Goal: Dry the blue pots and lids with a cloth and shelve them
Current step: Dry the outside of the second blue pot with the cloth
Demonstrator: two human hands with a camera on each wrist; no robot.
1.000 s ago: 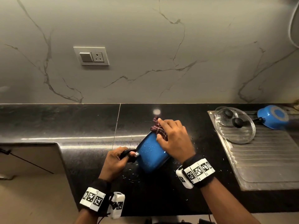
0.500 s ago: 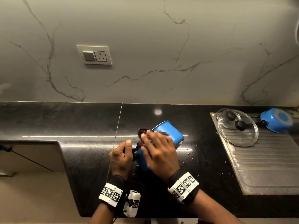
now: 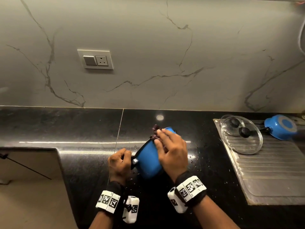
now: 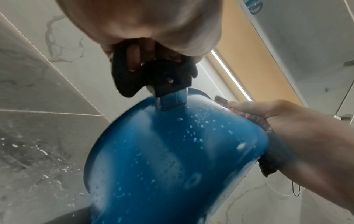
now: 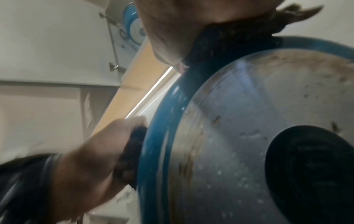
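Blue saucepan (image 3: 148,160) tilts above the bench (image 3: 82,126), left hand (image 3: 119,163) gripping its black handle to steady it while the right hand (image 3: 171,152) presses a cloth (image 3: 155,129) (dark, bunched) against its wet wall.

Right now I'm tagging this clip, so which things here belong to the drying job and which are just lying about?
Part of the job:
- blue pot, handle gripped by left hand
- cloth, pressed on the pot by right hand
- second blue pot on the draining board
- two glass lids

Just there:
- wall socket
- black counter
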